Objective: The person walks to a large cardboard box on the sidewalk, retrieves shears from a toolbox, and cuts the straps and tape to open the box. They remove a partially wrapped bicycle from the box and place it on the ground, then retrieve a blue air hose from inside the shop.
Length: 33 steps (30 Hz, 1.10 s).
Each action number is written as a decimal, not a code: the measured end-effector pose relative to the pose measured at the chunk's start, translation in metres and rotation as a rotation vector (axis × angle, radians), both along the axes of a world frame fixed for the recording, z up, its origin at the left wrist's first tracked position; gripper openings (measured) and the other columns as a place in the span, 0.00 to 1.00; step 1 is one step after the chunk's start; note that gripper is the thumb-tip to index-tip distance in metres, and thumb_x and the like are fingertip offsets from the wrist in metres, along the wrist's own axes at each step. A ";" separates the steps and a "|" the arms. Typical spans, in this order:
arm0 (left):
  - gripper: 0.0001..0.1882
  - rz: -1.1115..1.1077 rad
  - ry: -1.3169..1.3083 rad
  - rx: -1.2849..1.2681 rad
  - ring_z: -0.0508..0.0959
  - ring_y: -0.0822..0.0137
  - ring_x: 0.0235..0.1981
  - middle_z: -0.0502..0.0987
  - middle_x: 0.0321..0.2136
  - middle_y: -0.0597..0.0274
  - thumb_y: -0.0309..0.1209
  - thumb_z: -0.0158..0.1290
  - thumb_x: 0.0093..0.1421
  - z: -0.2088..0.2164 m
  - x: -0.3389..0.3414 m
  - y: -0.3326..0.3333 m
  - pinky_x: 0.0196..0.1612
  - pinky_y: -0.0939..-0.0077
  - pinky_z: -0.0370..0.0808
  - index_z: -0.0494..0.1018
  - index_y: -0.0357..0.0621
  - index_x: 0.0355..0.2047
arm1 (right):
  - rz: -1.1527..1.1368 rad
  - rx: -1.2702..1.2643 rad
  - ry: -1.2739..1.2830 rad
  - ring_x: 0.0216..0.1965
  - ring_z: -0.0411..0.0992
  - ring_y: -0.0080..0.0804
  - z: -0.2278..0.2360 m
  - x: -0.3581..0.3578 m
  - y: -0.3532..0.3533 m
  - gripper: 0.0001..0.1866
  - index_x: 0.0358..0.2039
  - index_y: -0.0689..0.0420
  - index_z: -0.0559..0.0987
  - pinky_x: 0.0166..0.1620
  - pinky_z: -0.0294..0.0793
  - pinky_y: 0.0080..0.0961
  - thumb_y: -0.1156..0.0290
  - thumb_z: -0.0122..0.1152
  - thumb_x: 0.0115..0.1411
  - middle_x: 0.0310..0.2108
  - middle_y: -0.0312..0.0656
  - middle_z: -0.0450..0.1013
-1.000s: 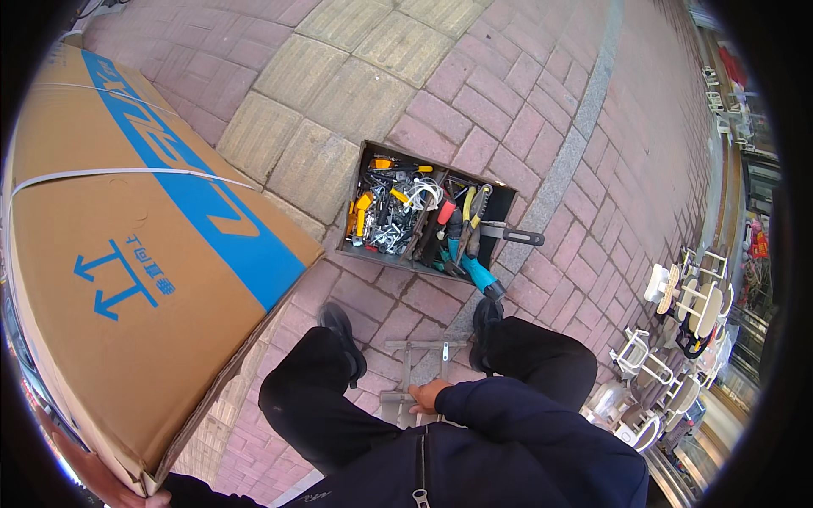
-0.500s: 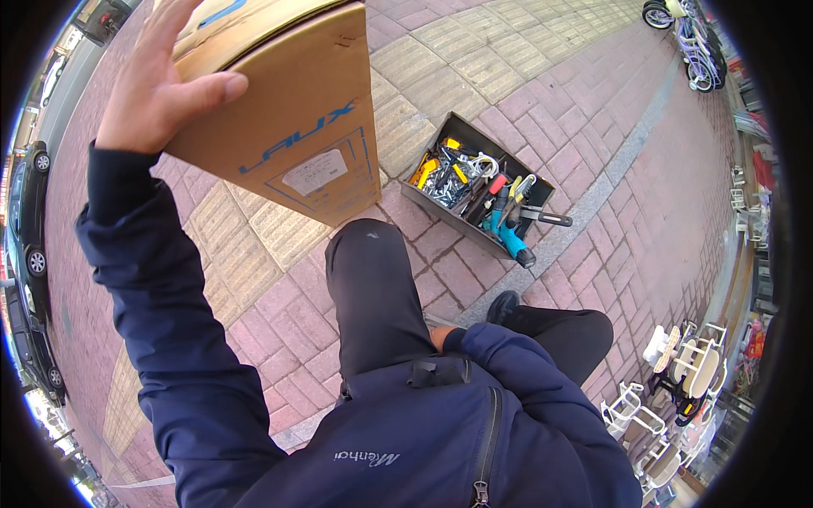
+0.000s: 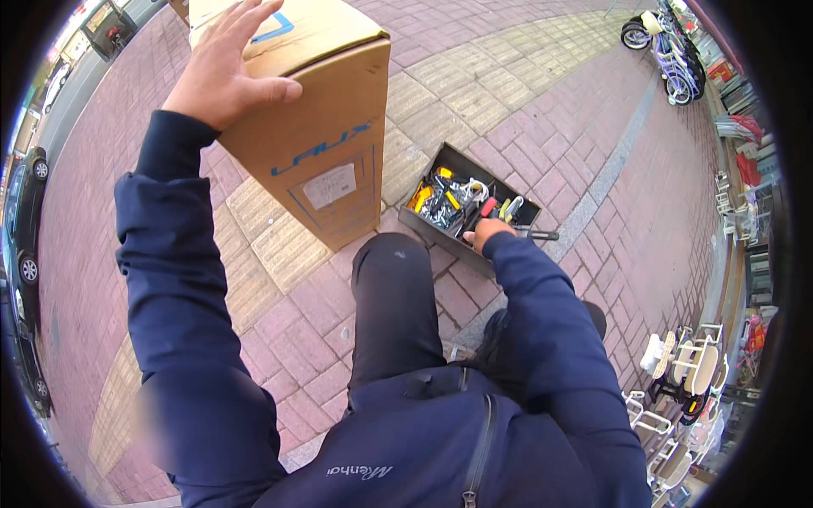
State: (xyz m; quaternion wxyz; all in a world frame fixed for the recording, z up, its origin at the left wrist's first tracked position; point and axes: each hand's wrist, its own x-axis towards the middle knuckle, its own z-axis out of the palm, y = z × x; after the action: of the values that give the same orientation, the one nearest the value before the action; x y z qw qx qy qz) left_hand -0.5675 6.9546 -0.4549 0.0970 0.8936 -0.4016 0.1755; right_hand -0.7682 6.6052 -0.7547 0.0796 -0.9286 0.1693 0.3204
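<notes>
A tall cardboard box (image 3: 347, 110) with blue print and a white label stands upright on the paving in front of me. My left hand (image 3: 233, 72) lies over its top edge, fingers stretched out and thumb apart. To the right of the box sits a black open tool tray (image 3: 449, 240) with loose metal hardware (image 3: 440, 203), yellow-handled pieces and several tools in it. My right hand (image 3: 489, 234) reaches down into its near right part, fingers curled among the tools. What they hold is hidden. The teal power drill seen earlier there is covered by my hand and sleeve.
My bent knee (image 3: 389, 254) is close to the box and tray. A dark tool handle (image 3: 540, 234) sticks out over the tray's right rim. White metal-framed child seats (image 3: 694, 372) stand at the right, bicycles (image 3: 673, 63) at the far right, and parked cars (image 3: 30, 220) at the left.
My right hand has moved from beside my leg forward into the tray, covering the drill. My left hand stays on the box top. The view has shifted slightly.
</notes>
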 end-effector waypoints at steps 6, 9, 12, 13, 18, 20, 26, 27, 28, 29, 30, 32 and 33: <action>0.51 -0.155 -0.106 -0.118 0.59 0.49 0.65 0.60 0.63 0.45 0.57 0.60 0.44 -0.008 0.011 0.000 0.66 0.59 0.55 0.59 0.44 0.64 | -0.294 0.312 -0.235 0.42 0.75 0.52 -0.089 -0.051 -0.020 0.27 0.37 0.63 0.82 0.48 0.73 0.40 0.48 0.53 0.60 0.39 0.55 0.77; 0.54 -0.121 0.025 -0.124 0.61 0.48 0.64 0.57 0.64 0.44 0.62 0.59 0.42 -0.012 0.011 0.003 0.64 0.56 0.61 0.57 0.46 0.65 | -0.362 0.035 -0.249 0.48 0.72 0.51 -0.117 -0.072 -0.019 0.22 0.46 0.57 0.76 0.52 0.71 0.40 0.58 0.63 0.55 0.43 0.54 0.74; 0.55 -0.112 0.198 -0.181 0.67 0.48 0.60 0.59 0.63 0.44 0.61 0.60 0.41 -0.012 0.010 0.003 0.63 0.55 0.64 0.55 0.48 0.66 | -0.281 -0.082 -0.609 0.48 0.69 0.50 -0.139 -0.060 -0.052 0.24 0.47 0.57 0.73 0.50 0.70 0.44 0.64 0.67 0.50 0.43 0.50 0.70; 0.56 -0.093 0.300 -0.167 0.68 0.48 0.60 0.60 0.63 0.43 0.61 0.60 0.41 -0.009 0.008 0.004 0.62 0.55 0.64 0.54 0.47 0.66 | -0.227 -0.175 -0.704 0.48 0.68 0.49 -0.146 -0.048 -0.062 0.25 0.46 0.57 0.73 0.49 0.69 0.42 0.64 0.68 0.49 0.43 0.50 0.70; 0.59 0.062 0.252 -0.082 0.70 0.47 0.57 0.64 0.60 0.41 0.62 0.60 0.41 0.003 -0.004 0.005 0.60 0.54 0.67 0.52 0.45 0.67 | -0.360 0.100 -0.732 0.38 0.74 0.43 -0.121 0.025 -0.060 0.19 0.41 0.59 0.78 0.42 0.73 0.37 0.64 0.67 0.50 0.36 0.47 0.75; 0.58 0.058 0.276 -0.111 0.70 0.48 0.57 0.64 0.59 0.41 0.60 0.61 0.41 0.003 -0.006 0.006 0.60 0.54 0.66 0.52 0.44 0.67 | -0.370 0.657 -0.685 0.32 0.75 0.39 -0.083 0.044 -0.033 0.17 0.40 0.61 0.79 0.38 0.74 0.32 0.65 0.64 0.52 0.31 0.46 0.77; 0.56 -0.015 0.340 -0.211 0.70 0.49 0.57 0.66 0.57 0.41 0.54 0.63 0.40 -0.004 -0.007 -0.006 0.60 0.57 0.66 0.53 0.40 0.66 | 0.090 1.209 -0.345 0.48 0.69 0.32 0.040 0.024 0.062 0.22 0.47 0.61 0.75 0.49 0.69 0.27 0.71 0.62 0.49 0.50 0.47 0.71; 0.56 -0.032 0.342 -0.232 0.70 0.49 0.57 0.66 0.57 0.41 0.53 0.63 0.40 -0.003 -0.009 -0.009 0.60 0.58 0.65 0.53 0.40 0.66 | 0.145 1.152 -0.405 0.52 0.67 0.34 0.051 0.024 0.077 0.24 0.48 0.61 0.74 0.52 0.67 0.28 0.72 0.61 0.48 0.53 0.49 0.69; 0.56 -0.048 0.355 -0.254 0.70 0.49 0.57 0.66 0.57 0.41 0.52 0.64 0.40 -0.004 -0.012 -0.013 0.60 0.58 0.65 0.53 0.39 0.66 | -0.048 1.157 -0.327 0.54 0.67 0.39 0.059 0.024 0.091 0.23 0.46 0.61 0.73 0.56 0.63 0.28 0.76 0.57 0.46 0.52 0.50 0.69; 0.56 -0.064 0.366 -0.274 0.70 0.49 0.57 0.67 0.57 0.41 0.51 0.64 0.40 -0.003 -0.014 -0.016 0.60 0.59 0.65 0.54 0.39 0.65 | -0.084 1.163 -0.331 0.54 0.67 0.39 0.066 0.022 0.098 0.23 0.46 0.61 0.73 0.57 0.63 0.27 0.77 0.56 0.45 0.52 0.50 0.69; 0.55 -0.079 0.381 -0.296 0.70 0.49 0.57 0.67 0.56 0.41 0.50 0.65 0.40 -0.004 -0.016 -0.019 0.60 0.59 0.65 0.54 0.38 0.65 | -0.144 1.148 -0.313 0.55 0.66 0.39 0.071 0.021 0.104 0.22 0.45 0.62 0.73 0.57 0.62 0.26 0.78 0.54 0.45 0.52 0.51 0.69; 0.55 -0.104 0.411 -0.340 0.70 0.50 0.56 0.67 0.56 0.40 0.48 0.65 0.40 -0.002 -0.020 -0.023 0.60 0.60 0.65 0.54 0.37 0.65 | -0.174 1.097 -0.240 0.57 0.65 0.38 0.073 0.021 0.108 0.21 0.44 0.62 0.72 0.59 0.60 0.24 0.80 0.50 0.44 0.53 0.52 0.68; 0.55 -0.116 0.434 -0.365 0.70 0.50 0.56 0.68 0.56 0.40 0.47 0.66 0.40 -0.001 -0.023 -0.025 0.60 0.60 0.65 0.54 0.36 0.65 | -0.164 1.162 -0.305 0.57 0.65 0.38 0.073 0.021 0.107 0.22 0.44 0.62 0.72 0.58 0.60 0.24 0.81 0.50 0.44 0.54 0.52 0.68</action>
State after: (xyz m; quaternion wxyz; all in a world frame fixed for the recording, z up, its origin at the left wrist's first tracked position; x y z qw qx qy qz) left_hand -0.5903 6.9300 -0.4556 0.3499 0.8535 -0.3837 0.0439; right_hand -0.7474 6.7127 -0.6816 0.6215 -0.7526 0.0244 0.2164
